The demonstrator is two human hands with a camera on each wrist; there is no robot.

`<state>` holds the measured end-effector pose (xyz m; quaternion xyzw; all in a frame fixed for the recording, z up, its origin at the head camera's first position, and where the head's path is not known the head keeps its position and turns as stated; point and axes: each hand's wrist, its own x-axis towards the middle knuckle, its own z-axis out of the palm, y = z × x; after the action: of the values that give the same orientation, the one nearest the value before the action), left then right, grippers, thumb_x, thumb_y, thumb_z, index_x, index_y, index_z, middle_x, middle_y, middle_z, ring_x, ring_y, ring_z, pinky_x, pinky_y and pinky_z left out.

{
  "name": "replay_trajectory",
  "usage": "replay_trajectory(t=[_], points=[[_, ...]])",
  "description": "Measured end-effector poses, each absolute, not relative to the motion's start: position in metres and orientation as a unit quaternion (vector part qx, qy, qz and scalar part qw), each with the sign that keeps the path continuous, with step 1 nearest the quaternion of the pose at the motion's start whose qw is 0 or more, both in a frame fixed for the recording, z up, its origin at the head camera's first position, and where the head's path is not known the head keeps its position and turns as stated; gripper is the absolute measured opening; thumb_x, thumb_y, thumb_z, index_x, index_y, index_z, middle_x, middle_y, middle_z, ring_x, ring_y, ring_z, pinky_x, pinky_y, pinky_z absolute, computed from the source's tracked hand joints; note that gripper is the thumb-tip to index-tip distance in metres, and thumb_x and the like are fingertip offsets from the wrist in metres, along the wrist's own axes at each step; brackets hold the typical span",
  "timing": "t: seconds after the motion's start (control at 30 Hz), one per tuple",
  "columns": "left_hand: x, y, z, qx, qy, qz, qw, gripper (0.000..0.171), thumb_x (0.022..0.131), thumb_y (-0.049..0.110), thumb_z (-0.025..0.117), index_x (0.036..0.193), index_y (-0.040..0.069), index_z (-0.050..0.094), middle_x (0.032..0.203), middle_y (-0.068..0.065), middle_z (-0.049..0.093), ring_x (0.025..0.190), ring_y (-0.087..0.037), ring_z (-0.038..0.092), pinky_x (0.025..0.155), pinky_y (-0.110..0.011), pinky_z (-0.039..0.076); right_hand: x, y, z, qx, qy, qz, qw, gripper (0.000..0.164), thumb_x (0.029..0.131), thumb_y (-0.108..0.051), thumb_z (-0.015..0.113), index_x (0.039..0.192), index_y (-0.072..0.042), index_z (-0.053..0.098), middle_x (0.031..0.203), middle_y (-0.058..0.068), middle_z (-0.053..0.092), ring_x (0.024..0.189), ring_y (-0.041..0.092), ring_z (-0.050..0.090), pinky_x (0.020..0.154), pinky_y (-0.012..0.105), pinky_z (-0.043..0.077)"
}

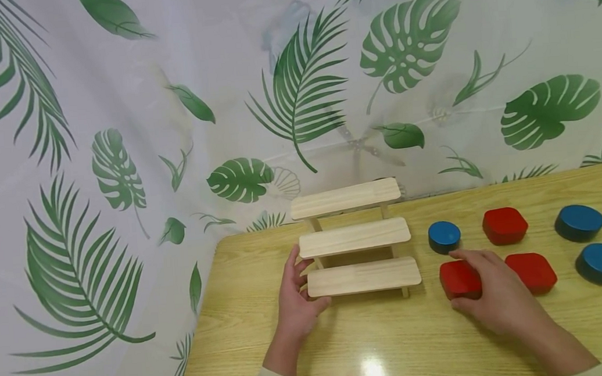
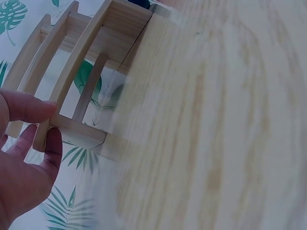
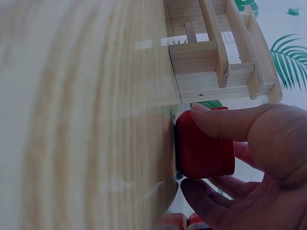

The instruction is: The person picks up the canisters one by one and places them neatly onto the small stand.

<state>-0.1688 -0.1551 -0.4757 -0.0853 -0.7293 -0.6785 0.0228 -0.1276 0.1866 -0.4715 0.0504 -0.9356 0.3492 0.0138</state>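
A small three-tier wooden step shelf (image 1: 354,238) stands on the table near the back wall. My left hand (image 1: 296,308) holds the left end of its lowest board, thumb on one face and fingers on the other, as the left wrist view (image 2: 29,158) also shows. To the right of the shelf, my right hand (image 1: 508,301) grips a red rounded-square tin (image 1: 455,282) between thumb and fingers. In the right wrist view a lid seam runs round this red tin (image 3: 201,148), which sits at the table surface. Part of its top is hidden by my fingers.
Behind the gripped tin stands a small round blue tin (image 1: 444,237). Two more red tins, one farther back (image 1: 505,225) and one beside my right hand (image 1: 533,273), stand near two oval blue tins (image 1: 579,222). A leaf-print cloth (image 1: 326,93) hangs behind the wooden table (image 1: 396,344).
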Motion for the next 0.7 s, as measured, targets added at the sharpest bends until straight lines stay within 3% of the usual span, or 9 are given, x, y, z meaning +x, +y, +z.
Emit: replay_trajectory(t=[0.7], points=[[-0.1673, -0.1594, -0.4738, -0.090, -0.716, -0.692, 0.011, 0.112, 0.067, -0.033, 0.067, 0.159, 0.018, 0.027, 0.145, -0.012, 0.047, 0.113, -0.036, 0.050, 0.084, -0.037, 0.050, -0.1264, 0.1877, -0.4745, 0.051, -0.935, 0.351, 0.020, 0.077, 0.072, -0.015, 0.090, 0.138, -0.002, 0.052, 0.131, 0.029, 0.047, 0.115, 0.050, 0.045, 0.090, 0.067, 0.042]])
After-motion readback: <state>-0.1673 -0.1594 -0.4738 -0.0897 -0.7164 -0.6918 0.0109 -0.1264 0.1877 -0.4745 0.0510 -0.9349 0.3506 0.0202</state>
